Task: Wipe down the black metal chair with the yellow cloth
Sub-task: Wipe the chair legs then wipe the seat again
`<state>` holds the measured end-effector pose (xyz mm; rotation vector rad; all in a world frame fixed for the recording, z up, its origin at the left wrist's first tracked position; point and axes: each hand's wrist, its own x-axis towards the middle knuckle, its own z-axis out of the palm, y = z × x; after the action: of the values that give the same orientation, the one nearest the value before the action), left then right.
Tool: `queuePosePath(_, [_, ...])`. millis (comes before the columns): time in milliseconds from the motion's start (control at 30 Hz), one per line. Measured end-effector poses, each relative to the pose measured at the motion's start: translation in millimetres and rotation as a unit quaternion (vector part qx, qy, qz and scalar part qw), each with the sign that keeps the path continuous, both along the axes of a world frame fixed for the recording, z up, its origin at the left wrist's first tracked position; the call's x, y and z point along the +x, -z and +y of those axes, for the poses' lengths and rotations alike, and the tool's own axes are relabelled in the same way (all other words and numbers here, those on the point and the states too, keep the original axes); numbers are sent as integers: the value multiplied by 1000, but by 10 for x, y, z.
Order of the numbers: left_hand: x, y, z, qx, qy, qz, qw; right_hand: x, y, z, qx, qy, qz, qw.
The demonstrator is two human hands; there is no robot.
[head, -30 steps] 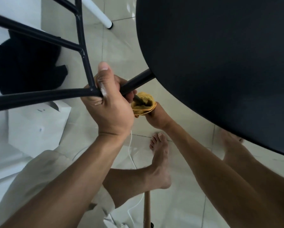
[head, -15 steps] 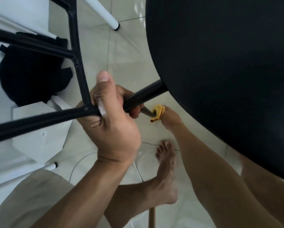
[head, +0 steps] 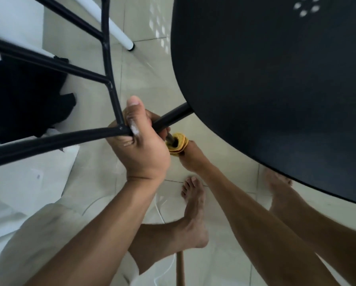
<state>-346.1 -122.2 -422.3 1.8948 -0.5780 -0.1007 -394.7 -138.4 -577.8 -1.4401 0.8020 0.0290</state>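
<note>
From the head camera I look down past the black metal chair [head: 276, 96], which is tipped so that its broad dark seat fills the upper right of my view and its tubular frame runs across the left. My left hand [head: 141, 147] is wrapped around a frame tube right at the welded joint where an upright bar meets it, fingers curled underneath and the thumb laid up along the upright; there is a whitish smear on the side of that hand. Just beyond it, lower and to the right, my right hand [head: 192, 156] has the yellow cloth [head: 177, 143] bunched around a thinner dark bar, with the cloth folded in layers and pinched closed about the bar. The fingers themselves are mostly hidden behind the cloth and my left hand, so I judge the grip to be closed on the cloth rather than seeing each finger. Below are pale floor tiles [head: 144, 83], my bare foot [head: 193, 213], a thin white cable [head: 162, 215] and a wooden stick [head: 180, 269]. A black bag [head: 24, 100] lies at left, near a white table leg [head: 113, 25].
</note>
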Motion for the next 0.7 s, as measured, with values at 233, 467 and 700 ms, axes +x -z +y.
queuePosePath(233, [-21,-26,-24,11,-35,34,999,8,-420,114,-16,88,-21,996])
queuePosePath(467, [-96,-144,-51,48,-79,72,993,-208,-1105,33,6,111,-31,993])
queuePosePath(700, [-171,-334,-1,104,-89,166,976,-823,-1775,6,-38,163,-159,973])
